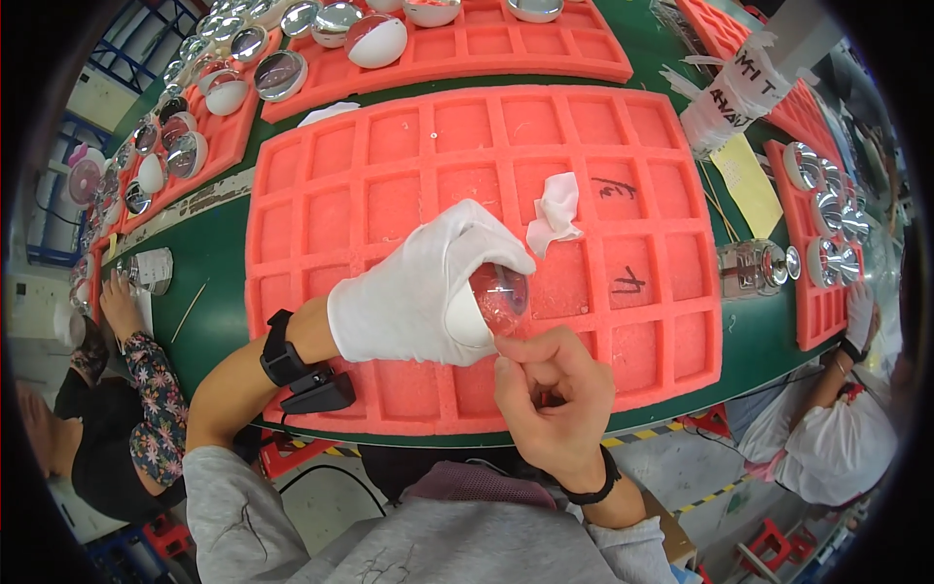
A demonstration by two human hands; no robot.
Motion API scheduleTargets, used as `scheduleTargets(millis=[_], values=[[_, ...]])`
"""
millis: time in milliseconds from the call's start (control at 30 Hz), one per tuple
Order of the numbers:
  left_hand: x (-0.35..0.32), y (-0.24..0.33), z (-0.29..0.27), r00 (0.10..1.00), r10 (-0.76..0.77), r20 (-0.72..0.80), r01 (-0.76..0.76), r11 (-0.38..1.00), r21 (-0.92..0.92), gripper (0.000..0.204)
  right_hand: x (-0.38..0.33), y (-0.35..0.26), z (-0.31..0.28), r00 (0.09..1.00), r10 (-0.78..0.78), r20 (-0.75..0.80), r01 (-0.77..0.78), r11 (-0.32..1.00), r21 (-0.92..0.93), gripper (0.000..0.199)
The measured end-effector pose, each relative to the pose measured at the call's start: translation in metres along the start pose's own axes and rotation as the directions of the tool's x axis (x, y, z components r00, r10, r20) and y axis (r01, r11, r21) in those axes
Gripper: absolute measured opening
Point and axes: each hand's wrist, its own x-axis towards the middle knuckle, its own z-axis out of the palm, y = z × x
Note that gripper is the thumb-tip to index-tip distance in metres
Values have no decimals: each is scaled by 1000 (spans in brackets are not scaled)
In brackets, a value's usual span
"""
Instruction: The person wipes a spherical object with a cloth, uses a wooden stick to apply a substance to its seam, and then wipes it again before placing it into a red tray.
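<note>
My left hand [399, 297], in a white glove, curls around a small ball [502, 298] with one white half and one transparent, shiny half. At the ball's lower edge is my bare right hand [559, 399], its thumb and forefinger pinched together. Whatever lies between those fingertips is too small or hidden to tell. Both hands are above a red foam tray [591, 226] divided into square compartments. Just beyond the ball, a crumpled white tissue [556, 209] rests on the tray.
More red foam trays [545, 63] at the back and left hold several mirrored and white domes [377, 41]. On the right are a glass jar [744, 268], a yellow sheet [747, 185] and a tray of domes [827, 209]. Co-workers sit at both sides, one person's arm [146, 389] at left.
</note>
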Motion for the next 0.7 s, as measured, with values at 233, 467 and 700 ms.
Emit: scheduleTargets(millis=[233,467,700], values=[[3,4,-2,999,17,-31,-18,1000,-16,61,6,2,6,999,-33,-12,33,999,16,12],[3,6,-1,999,0,-48,-1,1000,-20,58,1,-3,1,1000,13,-9,-13,1000,-27,10],[1,7,-1,998,1,-70,-4,999,-45,54,0,-8,3,998,59,-7,-59,997,-43,9]])
